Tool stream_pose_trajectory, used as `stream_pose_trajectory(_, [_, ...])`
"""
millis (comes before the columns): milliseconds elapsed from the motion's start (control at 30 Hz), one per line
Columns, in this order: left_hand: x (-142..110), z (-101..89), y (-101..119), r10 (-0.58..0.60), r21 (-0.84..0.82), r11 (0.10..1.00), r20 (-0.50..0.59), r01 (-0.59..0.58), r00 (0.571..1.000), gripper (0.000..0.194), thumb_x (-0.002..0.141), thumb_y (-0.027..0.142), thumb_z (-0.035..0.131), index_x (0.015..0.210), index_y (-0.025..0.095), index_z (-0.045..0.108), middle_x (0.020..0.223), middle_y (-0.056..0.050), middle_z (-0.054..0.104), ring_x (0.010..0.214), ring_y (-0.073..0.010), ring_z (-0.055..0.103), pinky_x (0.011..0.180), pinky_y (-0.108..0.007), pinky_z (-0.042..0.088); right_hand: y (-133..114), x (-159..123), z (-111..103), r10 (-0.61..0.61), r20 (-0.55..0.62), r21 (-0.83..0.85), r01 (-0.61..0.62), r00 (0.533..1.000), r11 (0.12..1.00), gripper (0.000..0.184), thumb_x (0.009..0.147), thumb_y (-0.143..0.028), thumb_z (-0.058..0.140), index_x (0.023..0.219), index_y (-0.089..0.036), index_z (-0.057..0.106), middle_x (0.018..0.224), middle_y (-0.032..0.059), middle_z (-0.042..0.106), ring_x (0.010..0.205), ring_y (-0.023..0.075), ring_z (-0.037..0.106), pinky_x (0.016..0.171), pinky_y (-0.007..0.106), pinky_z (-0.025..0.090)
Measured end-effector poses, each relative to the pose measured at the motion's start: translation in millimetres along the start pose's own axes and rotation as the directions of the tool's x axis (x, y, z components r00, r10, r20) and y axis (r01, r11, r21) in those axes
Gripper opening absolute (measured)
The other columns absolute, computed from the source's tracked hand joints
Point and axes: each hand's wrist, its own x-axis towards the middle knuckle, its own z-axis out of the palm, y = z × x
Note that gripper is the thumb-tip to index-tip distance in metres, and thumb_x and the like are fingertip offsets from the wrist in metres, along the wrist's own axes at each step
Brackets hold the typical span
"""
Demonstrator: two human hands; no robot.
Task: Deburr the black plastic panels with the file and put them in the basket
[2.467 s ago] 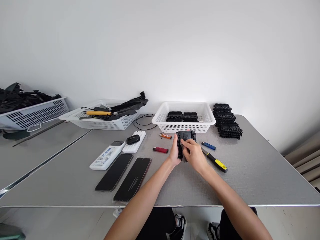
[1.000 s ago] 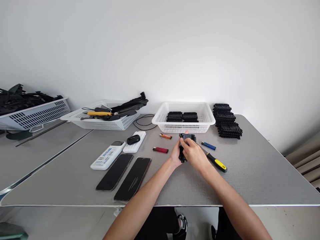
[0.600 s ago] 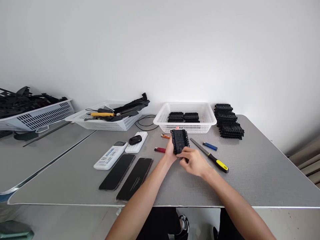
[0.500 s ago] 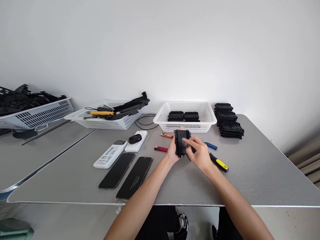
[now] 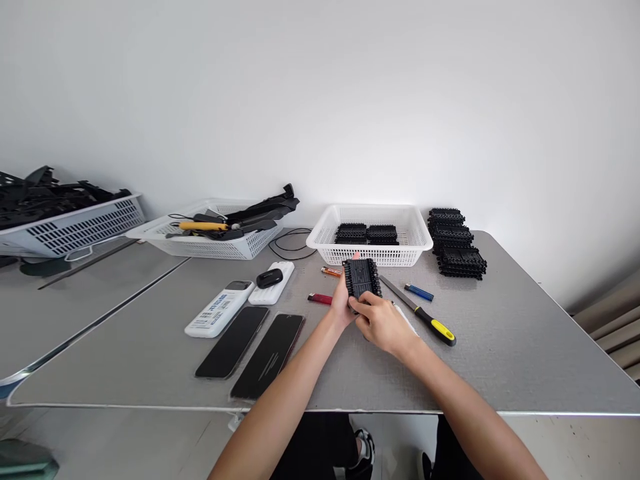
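My left hand (image 5: 341, 303) is wrapped round the left side of a black plastic part with toothed edges (image 5: 361, 275), held above the table and tilted so its flat face shows. At the part's near end, my right hand (image 5: 384, 324) has its fingers curled and the fingertips closed on the lower edge. Just right of the hands lies a file (image 5: 407, 297) with a black and yellow handle. A white object (image 5: 406, 319), partly hidden, lies under my right hand. A red lighter (image 5: 320, 299) and an orange lighter (image 5: 330, 271) lie left of the part.
Ahead stands a white basket (image 5: 370, 256) with similar black parts (image 5: 383, 233). Stacked black parts (image 5: 460, 261) are at the right, near a blue lighter (image 5: 419, 292). Two phones (image 5: 270, 357), white power banks (image 5: 219, 310) and two more baskets (image 5: 215, 248) lie leftward.
My right hand has moved from pointing at the part's middle to gripping its near edge. The part has turned slightly, and the file's blade has come into view.
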Motion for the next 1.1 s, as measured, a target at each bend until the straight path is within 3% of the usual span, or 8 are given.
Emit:
stream_pose_trajectory(133, [1,-5.1,5,-0.052,-0.046,0.998,0.033,0.053,0.998,0.053,0.083,0.066,0.053,0.095,0.016,0.067,0.074,-0.004,0.068,0.066,-0.0189,0.065,0.068,-0.034,0.056,3,-2,-1,0.038,-0.152,0.203,-0.006,0.988,0.979,0.031,0.080,-0.006,0.048,0.091,-0.019,0.075,0.083,0.0035,0.063,0.071,0.0143,0.060,0.069,0.026,0.049])
stream_pose_trajectory(267, [-1,-5.5,-4,-0.007,-0.037,0.999,-0.023,0.006,1.000,0.053,0.083,0.065,0.055,0.107,0.020,0.065,0.091,-0.006,0.071,0.086,-0.0199,0.068,0.077,-0.031,0.055,8,0,-4,0.199,-0.418,0.319,-0.062,0.887,0.946,0.041,0.084,-0.009,0.043,0.112,-0.020,0.070,0.097,0.0072,0.062,0.087,0.0175,0.062,0.080,0.031,0.051])
stream_pose_trajectory(400, [-2,-3.3,-9,0.116,-0.008,0.993,-0.116,-0.118,0.986,0.058,0.072,0.038,0.079,0.125,0.034,0.055,0.100,0.002,0.071,0.099,-0.0154,0.067,0.088,-0.027,0.051,13,2,-3,0.208,-0.390,0.342,-0.069,0.897,0.937,0.046,0.088,-0.011,0.039,0.124,-0.023,0.065,0.104,0.0080,0.058,0.091,0.0176,0.061,0.083,0.032,0.051])
stream_pose_trajectory(500, [-2,-4.4,-6,0.134,0.074,0.989,-0.106,-0.127,0.985,0.055,0.062,0.026,0.086,0.112,0.025,0.062,0.092,0.000,0.072,0.087,-0.0153,0.068,0.085,-0.027,0.052,20,3,-1,0.272,-0.413,0.364,-0.116,0.869,0.924,0.045,0.088,-0.011,0.040,0.124,-0.023,0.065,0.105,0.0084,0.059,0.092,0.0180,0.061,0.082,0.032,0.051])
stream_pose_trajectory(667, [-5,-5.3,3,0.141,0.269,0.957,-0.094,-0.112,0.986,0.044,0.060,0.032,0.087,0.096,0.017,0.068,0.094,-0.007,0.074,0.083,-0.0192,0.069,0.080,-0.031,0.054,30,4,-3,0.385,-0.468,0.428,-0.178,0.796,0.886,0.041,0.089,-0.014,0.041,0.119,-0.021,0.068,0.101,0.0078,0.063,0.090,0.0181,0.062,0.083,0.034,0.051])
stream_pose_trajectory(833, [-9,0.1,3,0.220,0.308,0.936,-0.143,-0.168,0.965,0.047,0.062,0.038,0.085,0.101,0.020,0.065,0.090,-0.005,0.073,0.083,-0.0219,0.069,0.081,-0.037,0.056,31,4,-12,0.395,-0.407,0.442,-0.201,0.824,0.874,0.034,0.088,-0.019,0.050,0.115,-0.021,0.070,0.104,0.0082,0.068,0.095,0.0201,0.065,0.086,0.037,0.052])
stream_pose_trajectory(1000, [-10,1.5,1,0.263,0.370,0.905,-0.101,-0.209,0.959,0.046,0.062,0.038,0.084,0.100,0.019,0.066,0.095,-0.007,0.073,0.092,-0.0248,0.068,0.088,-0.041,0.054,38,3,-16,0.332,-0.491,0.366,-0.156,0.805,0.918,0.033,0.091,-0.020,0.049,0.116,-0.022,0.069,0.107,0.0091,0.069,0.097,0.0208,0.066,0.088,0.038,0.053])
stream_pose_trajectory(1100, [-10,1.0,0,0.266,0.405,0.889,-0.083,-0.212,0.960,0.046,0.063,0.039,0.083,0.100,0.019,0.066,0.099,-0.007,0.072,0.095,-0.0249,0.067,0.090,-0.041,0.053,42,1,-17,0.283,-0.474,0.290,-0.156,0.834,0.944,0.033,0.092,-0.020,0.048,0.117,-0.022,0.069,0.107,0.0095,0.069,0.096,0.0206,0.066,0.086,0.036,0.054])
